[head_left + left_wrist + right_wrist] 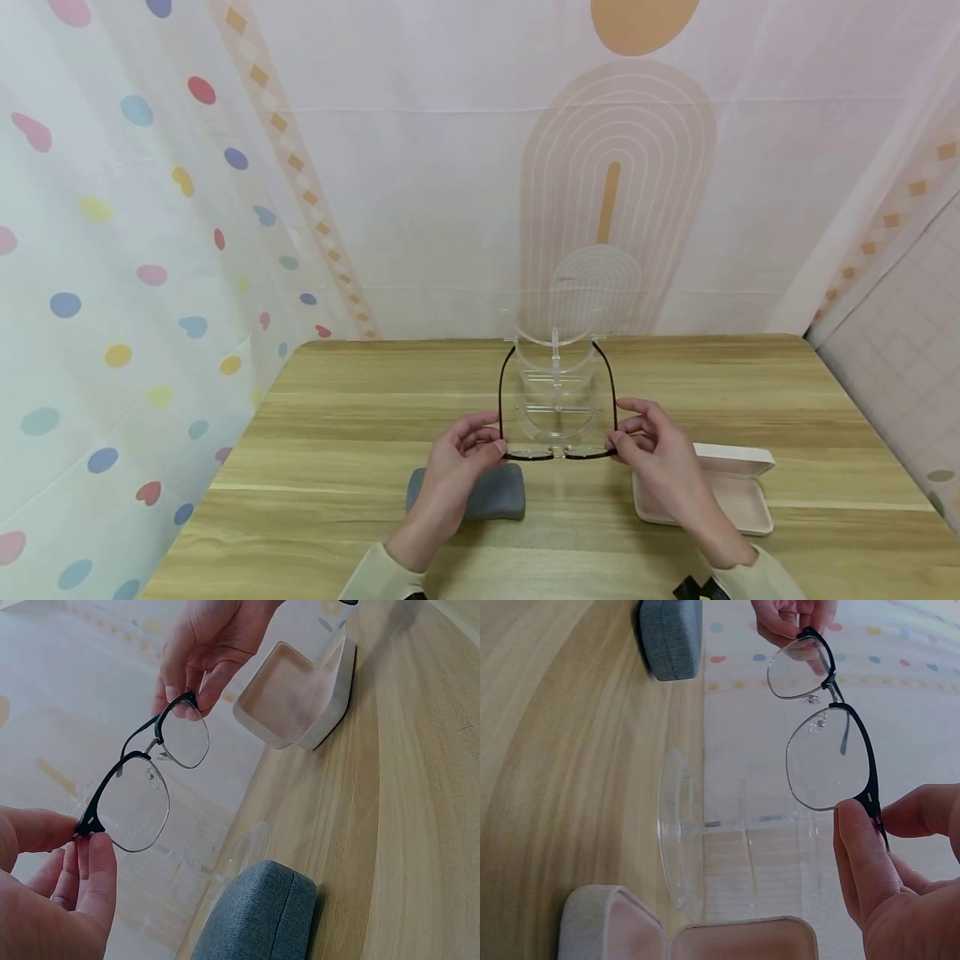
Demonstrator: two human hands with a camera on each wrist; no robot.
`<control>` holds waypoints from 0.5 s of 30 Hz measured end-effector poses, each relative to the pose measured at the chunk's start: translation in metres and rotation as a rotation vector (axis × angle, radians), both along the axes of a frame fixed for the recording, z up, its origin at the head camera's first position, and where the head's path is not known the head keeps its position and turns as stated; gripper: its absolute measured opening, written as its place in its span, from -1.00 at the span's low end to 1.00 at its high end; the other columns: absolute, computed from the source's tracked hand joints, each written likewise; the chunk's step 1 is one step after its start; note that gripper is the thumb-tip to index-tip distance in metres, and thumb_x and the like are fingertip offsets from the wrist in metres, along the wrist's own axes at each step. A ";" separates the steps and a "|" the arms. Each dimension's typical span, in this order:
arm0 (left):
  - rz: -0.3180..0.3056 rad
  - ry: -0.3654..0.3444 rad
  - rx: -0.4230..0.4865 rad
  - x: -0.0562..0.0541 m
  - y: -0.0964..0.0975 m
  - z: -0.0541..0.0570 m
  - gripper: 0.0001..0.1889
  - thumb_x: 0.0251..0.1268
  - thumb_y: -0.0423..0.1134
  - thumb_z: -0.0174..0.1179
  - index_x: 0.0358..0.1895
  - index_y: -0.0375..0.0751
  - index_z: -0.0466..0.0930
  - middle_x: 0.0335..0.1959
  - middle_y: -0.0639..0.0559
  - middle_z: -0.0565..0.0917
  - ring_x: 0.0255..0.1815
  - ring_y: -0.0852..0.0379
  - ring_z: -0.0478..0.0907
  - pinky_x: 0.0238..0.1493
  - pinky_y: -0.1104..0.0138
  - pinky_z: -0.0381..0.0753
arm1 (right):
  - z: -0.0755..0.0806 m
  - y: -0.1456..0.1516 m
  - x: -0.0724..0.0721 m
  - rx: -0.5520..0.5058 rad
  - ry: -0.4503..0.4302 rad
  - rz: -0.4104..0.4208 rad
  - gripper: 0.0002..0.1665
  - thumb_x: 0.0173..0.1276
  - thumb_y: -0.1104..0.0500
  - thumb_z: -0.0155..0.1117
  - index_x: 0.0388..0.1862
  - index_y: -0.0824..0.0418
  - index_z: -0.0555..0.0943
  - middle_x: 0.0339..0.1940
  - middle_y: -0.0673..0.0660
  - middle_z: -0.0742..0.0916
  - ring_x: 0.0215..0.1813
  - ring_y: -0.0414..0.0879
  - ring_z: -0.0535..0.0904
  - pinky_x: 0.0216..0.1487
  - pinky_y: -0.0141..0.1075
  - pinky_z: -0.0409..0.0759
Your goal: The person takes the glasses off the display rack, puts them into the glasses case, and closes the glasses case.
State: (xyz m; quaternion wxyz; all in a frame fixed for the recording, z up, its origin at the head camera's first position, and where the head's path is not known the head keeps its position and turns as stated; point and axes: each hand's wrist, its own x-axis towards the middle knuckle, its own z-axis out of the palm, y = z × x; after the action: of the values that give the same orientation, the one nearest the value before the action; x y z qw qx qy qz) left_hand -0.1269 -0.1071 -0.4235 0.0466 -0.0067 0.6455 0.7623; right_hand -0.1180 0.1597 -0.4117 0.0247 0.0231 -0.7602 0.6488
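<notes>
A pair of black half-rim eyeglasses (590, 455) is held up above the table, its temples unfolded and pointing away from me. My left hand (459, 462) pinches the left hinge corner between thumb and fingers. At the opposite hinge corner, my right hand (662, 458) does the same. Both clear lenses show in the left wrist view, where the frame (94, 802) has a dark upper edge and a thin metal lower rim. Behind the glasses stands a clear acrylic display stand (557, 375) with several curved tiers.
A closed grey-blue glasses case (498, 493) lies under my left hand, partly hidden by it. To the right, an open white glasses case (759, 508) with a pinkish lining sits partly behind my right hand. A patterned curtain (435, 208) hangs behind the wooden table (330, 500).
</notes>
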 end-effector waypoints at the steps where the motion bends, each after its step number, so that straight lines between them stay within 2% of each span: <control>1: 0.000 0.003 -0.005 0.000 0.000 0.000 -0.58 0.33 -0.56 0.26 0.25 -0.51 0.50 -0.12 -0.17 0.64 -0.15 0.10 0.64 -0.06 0.30 0.72 | 0.000 0.000 0.000 -0.001 0.003 -0.002 -0.45 0.45 0.46 0.20 0.40 0.40 0.41 -0.13 0.32 0.72 -0.18 -0.13 0.76 -0.11 -0.31 0.76; 15: 0.028 0.064 -0.092 0.006 -0.001 0.005 -0.59 0.34 -0.51 0.31 0.23 -0.48 0.53 -0.06 -0.21 0.66 -0.12 0.09 0.65 -0.08 0.40 0.68 | 0.001 0.002 0.004 0.097 0.117 -0.030 -0.53 0.45 0.36 0.31 0.31 0.34 0.52 -0.10 0.22 0.74 -0.15 -0.23 0.73 -0.15 -0.40 0.71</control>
State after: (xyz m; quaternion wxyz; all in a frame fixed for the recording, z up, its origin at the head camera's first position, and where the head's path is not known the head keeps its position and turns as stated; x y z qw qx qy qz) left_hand -0.1208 -0.1081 -0.4181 0.0148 0.0063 0.6808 0.7323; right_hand -0.1137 0.1614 -0.4103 0.0778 0.0507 -0.7883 0.6083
